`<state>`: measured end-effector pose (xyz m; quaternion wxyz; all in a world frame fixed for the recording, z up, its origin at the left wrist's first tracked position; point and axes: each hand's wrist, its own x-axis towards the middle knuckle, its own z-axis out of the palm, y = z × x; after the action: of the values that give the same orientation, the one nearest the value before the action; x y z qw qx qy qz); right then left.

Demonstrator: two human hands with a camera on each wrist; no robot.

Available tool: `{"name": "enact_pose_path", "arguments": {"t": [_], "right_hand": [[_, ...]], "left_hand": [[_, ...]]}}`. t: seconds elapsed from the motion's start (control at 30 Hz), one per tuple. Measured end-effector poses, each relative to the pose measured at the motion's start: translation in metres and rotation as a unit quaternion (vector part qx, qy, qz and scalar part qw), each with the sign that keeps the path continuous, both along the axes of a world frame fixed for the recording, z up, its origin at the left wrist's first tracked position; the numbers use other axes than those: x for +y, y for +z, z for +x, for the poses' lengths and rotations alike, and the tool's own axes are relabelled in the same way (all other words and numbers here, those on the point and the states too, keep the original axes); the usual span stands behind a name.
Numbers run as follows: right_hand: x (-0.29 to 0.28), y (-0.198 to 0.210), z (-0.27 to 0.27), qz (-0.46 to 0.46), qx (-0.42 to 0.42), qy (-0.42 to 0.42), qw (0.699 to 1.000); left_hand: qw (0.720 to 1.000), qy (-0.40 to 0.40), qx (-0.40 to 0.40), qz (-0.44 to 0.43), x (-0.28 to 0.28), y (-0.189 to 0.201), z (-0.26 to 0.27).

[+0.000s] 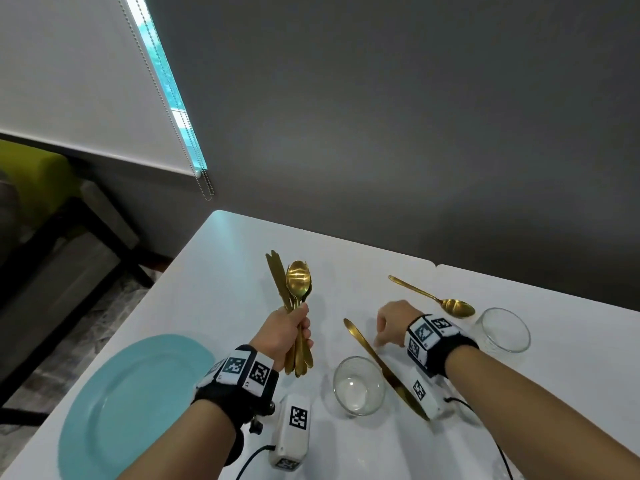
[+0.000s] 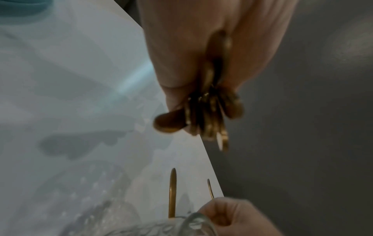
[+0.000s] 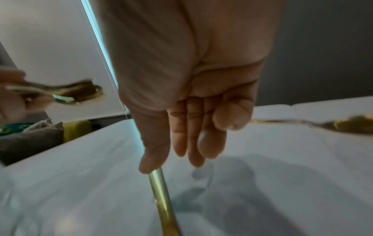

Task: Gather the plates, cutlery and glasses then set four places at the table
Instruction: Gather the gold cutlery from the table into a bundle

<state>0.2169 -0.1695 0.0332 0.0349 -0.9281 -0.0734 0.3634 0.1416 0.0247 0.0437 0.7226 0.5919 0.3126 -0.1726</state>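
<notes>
My left hand [image 1: 297, 328] grips a bundle of gold cutlery [image 1: 294, 289] upright above the white table [image 1: 242, 244]; the left wrist view shows the handles [image 2: 207, 115] poking out below the fist. A gold knife [image 1: 381, 367] lies on the table between a near glass [image 1: 358, 386] and my right hand [image 1: 385, 332]. That hand hovers low with relaxed, straight fingers, and its thumb [image 3: 150, 164] is at the knife [image 3: 163, 204], holding nothing. A gold spoon [image 1: 433, 297] lies farther back. A second glass [image 1: 504, 330] stands at the right. A teal plate [image 1: 131, 407] sits at the near left.
The table's far edge meets a dark grey wall [image 1: 415, 133]. A window blind with a bead chain [image 1: 204, 181] hangs at the left, above a green seat [image 1: 31, 174] and a dark bench [image 1: 69, 244] beside the table's left edge.
</notes>
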Motion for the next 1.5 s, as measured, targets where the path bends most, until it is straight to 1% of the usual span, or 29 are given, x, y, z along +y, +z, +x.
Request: {"name": "enact_pose_path", "arguments": {"t": [0.07, 0.13, 0.3, 0.4, 0.53, 0.63, 0.8, 0.9, 0.97, 1.03, 1.1, 1.13, 1.23, 1.27, 1.3, 1.33, 1.37, 1.4, 1.43, 1.5], "right_hand": [[0.000, -0.018, -0.007, -0.003, 0.010, -0.002, 1.000], [0.002, -0.031, -0.012, 0.002, 0.000, -0.013, 1.000], [0.007, -0.045, -0.010, -0.010, -0.018, -0.048, 0.999], [0.007, -0.050, -0.008, -0.012, -0.024, -0.062, 0.998], [0.011, -0.050, -0.008, -0.019, -0.012, -0.053, 0.998], [0.013, -0.053, -0.010, -0.028, -0.026, -0.052, 0.998], [0.014, -0.053, -0.010, -0.040, -0.047, -0.045, 0.997], [0.016, -0.046, -0.010, -0.040, -0.045, -0.036, 0.998], [0.017, -0.037, -0.009, -0.012, -0.054, -0.037, 0.998], [0.018, -0.021, -0.006, 0.048, -0.092, -0.046, 0.994], [0.019, 0.002, -0.006, 0.139, -0.157, -0.071, 0.975], [0.020, 0.015, -0.007, 0.177, -0.192, -0.070, 0.963], [0.027, 0.055, -0.013, 0.233, -0.290, -0.009, 0.928], [0.030, 0.066, -0.016, 0.252, -0.329, 0.024, 0.910], [0.033, 0.076, -0.019, 0.280, -0.377, 0.065, 0.880], [0.034, 0.083, -0.022, 0.306, -0.427, 0.116, 0.843], [0.035, 0.089, -0.026, 0.318, -0.470, 0.173, 0.805], [0.037, 0.094, -0.030, 0.315, -0.499, 0.232, 0.773], [0.039, 0.096, -0.036, 0.303, -0.515, 0.286, 0.749], [0.044, 0.092, -0.048, 0.283, -0.530, 0.364, 0.712]], "left_hand": [[1.000, 0.004, 0.002, -0.004, 0.001, -0.001, -0.002], [1.000, 0.003, 0.005, -0.004, 0.003, -0.001, -0.003], [1.000, -0.010, 0.015, -0.003, 0.008, -0.001, -0.006], [1.000, 0.000, 0.016, -0.012, 0.011, -0.001, -0.009], [1.000, 0.005, 0.014, -0.020, 0.015, 0.003, -0.014], [1.000, -0.011, 0.014, -0.005, 0.018, 0.003, -0.017], [1.000, -0.011, 0.023, -0.004, 0.024, 0.001, -0.022], [1.000, -0.015, 0.026, -0.005, 0.026, 0.001, -0.024], [0.999, -0.024, 0.026, -0.005, 0.028, 0.001, -0.025], [0.999, -0.029, 0.026, -0.011, 0.029, 0.002, -0.025], [0.999, -0.031, 0.025, -0.024, 0.030, 0.003, -0.024], [0.999, -0.032, 0.025, -0.032, 0.029, 0.005, -0.024], [0.998, -0.037, 0.022, -0.056, 0.026, 0.010, -0.022], [0.997, -0.041, 0.020, -0.062, 0.024, 0.012, -0.021], [0.997, -0.044, 0.016, -0.065, 0.023, 0.014, -0.020], [0.996, -0.047, 0.012, -0.070, 0.021, 0.018, -0.020], [0.996, -0.050, 0.011, -0.076, 0.021, 0.019, -0.019], [0.995, -0.056, 0.010, -0.086, 0.020, 0.020, -0.019], [0.993, -0.061, 0.009, -0.099, 0.020, 0.020, -0.018], [0.990, -0.073, 0.000, -0.123, 0.017, 0.025, -0.018]]}}
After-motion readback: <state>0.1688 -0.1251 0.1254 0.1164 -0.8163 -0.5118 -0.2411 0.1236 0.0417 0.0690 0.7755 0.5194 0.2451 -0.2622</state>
